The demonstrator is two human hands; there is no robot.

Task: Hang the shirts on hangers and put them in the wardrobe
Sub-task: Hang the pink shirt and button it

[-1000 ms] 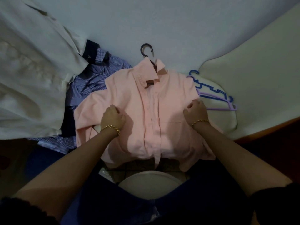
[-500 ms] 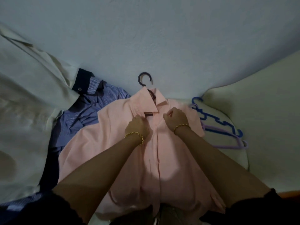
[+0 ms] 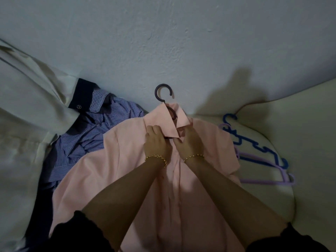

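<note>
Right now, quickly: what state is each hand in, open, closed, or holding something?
Left hand: fingers curled, pinching the pink shirt just below its collar.
Right hand: likewise pinching the shirt's front at the collar.

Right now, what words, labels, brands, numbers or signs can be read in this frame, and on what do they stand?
None can be read.
Pink shirt: no tag or print shows.
Dark hanger: no marking shows.
Round stud on the striped shirt: too small to read any mark.
Spare hangers: no marking shows.
</note>
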